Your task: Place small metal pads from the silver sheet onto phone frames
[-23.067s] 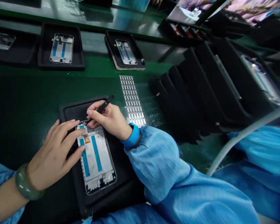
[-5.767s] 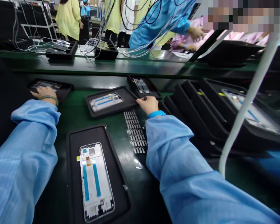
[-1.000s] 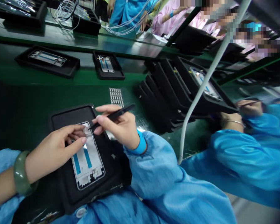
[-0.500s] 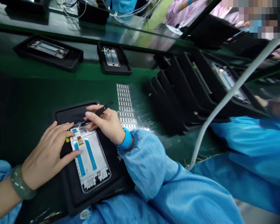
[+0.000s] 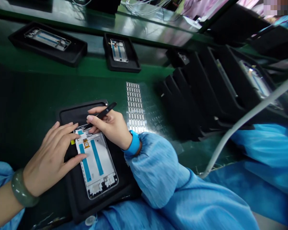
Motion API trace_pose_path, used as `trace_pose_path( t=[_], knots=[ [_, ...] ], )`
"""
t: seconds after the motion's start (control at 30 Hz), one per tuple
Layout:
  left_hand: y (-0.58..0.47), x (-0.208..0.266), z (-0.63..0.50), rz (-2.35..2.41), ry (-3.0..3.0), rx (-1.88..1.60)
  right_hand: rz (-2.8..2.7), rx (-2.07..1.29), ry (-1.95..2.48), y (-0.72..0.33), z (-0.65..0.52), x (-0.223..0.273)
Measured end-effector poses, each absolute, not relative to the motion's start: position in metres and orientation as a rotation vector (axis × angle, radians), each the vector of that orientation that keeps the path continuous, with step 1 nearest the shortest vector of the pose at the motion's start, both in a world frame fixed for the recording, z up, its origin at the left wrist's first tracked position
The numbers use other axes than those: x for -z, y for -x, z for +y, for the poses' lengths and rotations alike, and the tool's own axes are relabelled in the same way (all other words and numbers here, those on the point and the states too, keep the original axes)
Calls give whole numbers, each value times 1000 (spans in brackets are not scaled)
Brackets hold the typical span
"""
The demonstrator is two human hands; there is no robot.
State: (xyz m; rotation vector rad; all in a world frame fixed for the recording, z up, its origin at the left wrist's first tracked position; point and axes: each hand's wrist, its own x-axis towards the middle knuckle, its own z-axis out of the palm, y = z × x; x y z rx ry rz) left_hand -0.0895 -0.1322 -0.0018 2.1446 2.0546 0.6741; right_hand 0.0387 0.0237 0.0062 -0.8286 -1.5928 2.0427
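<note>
A silver phone frame (image 5: 109, 159) with two blue strips and a small orange flex cable lies in a black foam tray (image 5: 73, 201) in front of me. My left hand (image 5: 48, 156) rests along the frame's left edge, fingers spread, fingertips touching its upper corner and side. Black tweezers (image 5: 107, 109) are pinched in my right hand (image 5: 112, 129), their tips pointing down at the frame's top end. What the tips touch is too small to make out. Right of the tray lies a sheet of small pale stickers (image 5: 134, 102).
Two black trays with phone frames, one at far left (image 5: 74, 57) and one at centre (image 5: 134, 65), stand at the back. Stacked black trays (image 5: 189, 105) lean at right, behind a grey curved tube (image 5: 244, 118). Beyond is another person's blue sleeve (image 5: 266, 143).
The view has shifted slightly, so the background sits higher and the stacked trays farther right. Both hands keep nearly the same places on the phone frame, tweezers still in the right.
</note>
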Motion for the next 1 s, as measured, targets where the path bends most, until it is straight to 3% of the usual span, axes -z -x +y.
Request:
trace_pose_path(
  t=[0.67, 1.0],
  knots=[
    [92, 2, -129, 2054, -2257, -566, -1769, -1944, 814, -39, 26, 1],
    [84, -4, -125, 2168, -2337, -434, -1787, -1692, 709, -42, 24, -9]
  ],
)
